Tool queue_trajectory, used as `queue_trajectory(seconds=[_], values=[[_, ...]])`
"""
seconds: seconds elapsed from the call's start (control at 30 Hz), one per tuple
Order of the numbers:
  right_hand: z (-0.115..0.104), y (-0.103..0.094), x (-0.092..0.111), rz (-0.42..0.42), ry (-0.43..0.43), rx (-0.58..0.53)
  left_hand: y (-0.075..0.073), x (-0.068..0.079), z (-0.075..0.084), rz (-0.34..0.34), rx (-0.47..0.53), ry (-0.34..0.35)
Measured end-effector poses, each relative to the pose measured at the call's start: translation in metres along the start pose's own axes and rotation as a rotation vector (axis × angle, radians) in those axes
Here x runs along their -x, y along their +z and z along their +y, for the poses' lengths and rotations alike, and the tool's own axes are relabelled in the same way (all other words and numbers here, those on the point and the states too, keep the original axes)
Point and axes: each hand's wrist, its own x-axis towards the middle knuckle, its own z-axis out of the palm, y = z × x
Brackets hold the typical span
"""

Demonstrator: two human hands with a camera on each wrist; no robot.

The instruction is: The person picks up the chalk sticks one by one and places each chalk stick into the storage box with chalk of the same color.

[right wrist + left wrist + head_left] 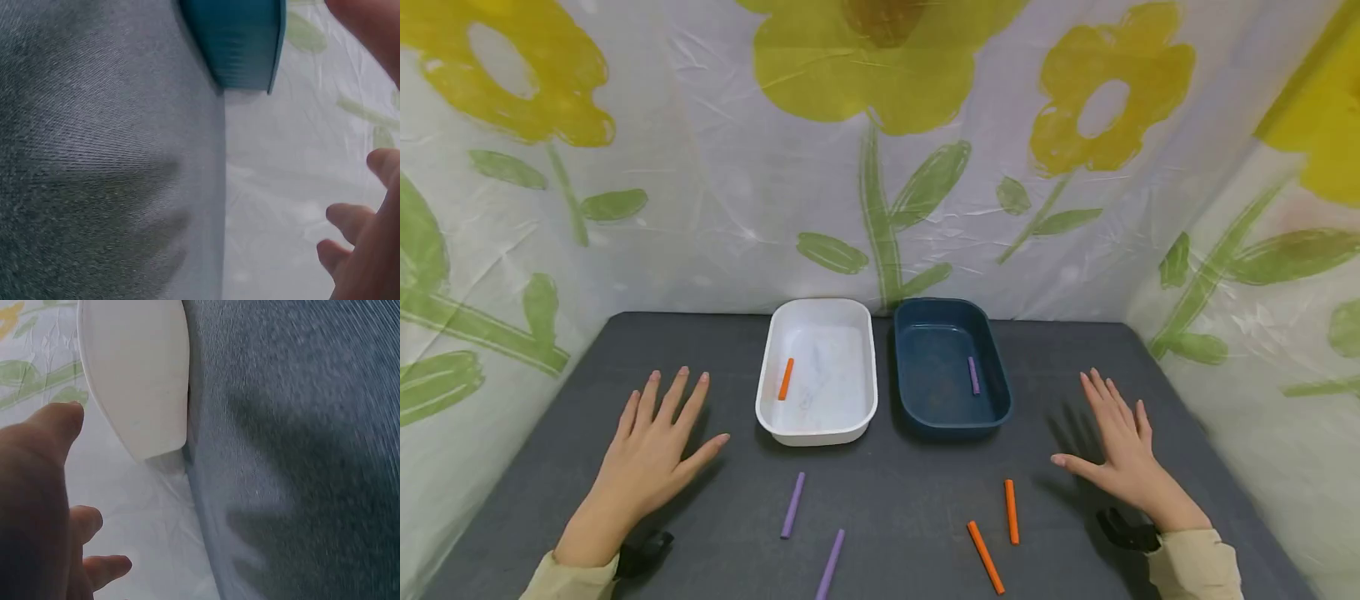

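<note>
My left hand (651,454) is spread above the dark table, left of the white tray (816,437), and holds nothing. On the other side my right hand (1123,458) also hovers with fingers spread, to the right of the dark blue tray (955,429). An orange stick (786,379) lies inside the white tray, a purple stick (973,376) inside the blue one. Two purple sticks, one farther back (793,505) and one nearer (831,565), lie in front of the white tray. Two orange sticks, one upright in view (1012,512) and one slanted (986,557), lie nearer the right hand.
The dark grey table (895,500) ends at a whitish curtain (722,208) printed with yellow flowers, behind and at both sides. Both trays stand side by side near the back edge. Each wrist carries a black camera, one at the left (643,554) and one at the right (1127,530).
</note>
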Motion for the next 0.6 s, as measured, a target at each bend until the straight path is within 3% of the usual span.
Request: queue_trajectory(seconds=[0.33,0.6], values=[[-0.004,0.005,-0.003,0.013,-0.127,-0.127,-0.001,-0.009,0.01,-0.002,0.011,0.027],[-0.014,0.01,-0.005,-0.024,-0.174,-0.183,-0.004,-0.018,0.019,-0.02,0.014,0.031]])
